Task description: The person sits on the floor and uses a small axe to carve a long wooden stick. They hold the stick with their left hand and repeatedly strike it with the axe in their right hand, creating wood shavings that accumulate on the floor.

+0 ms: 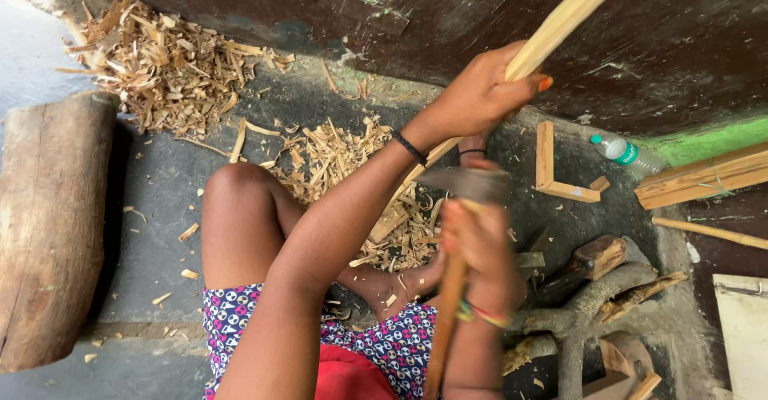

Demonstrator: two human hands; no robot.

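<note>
Left hand (480, 96) gripping long wooden stick (572, 12), right hand (480, 248) below clutching hatchet (468, 184)

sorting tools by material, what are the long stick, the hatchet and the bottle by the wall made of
Long stick: pale bare wood, unfinished, grain visible.
Hatchet: dull grey head, probably metal, blurred; wooden handle.
Bottle: clear plastic, seemingly, with green cap.

Grey concrete floor (152, 232), heaps of wood shavings (160, 64), a log (48, 224), an L-shaped wooden piece (556, 176), a plastic bottle (628, 154), wooden strips (704, 178)
</note>
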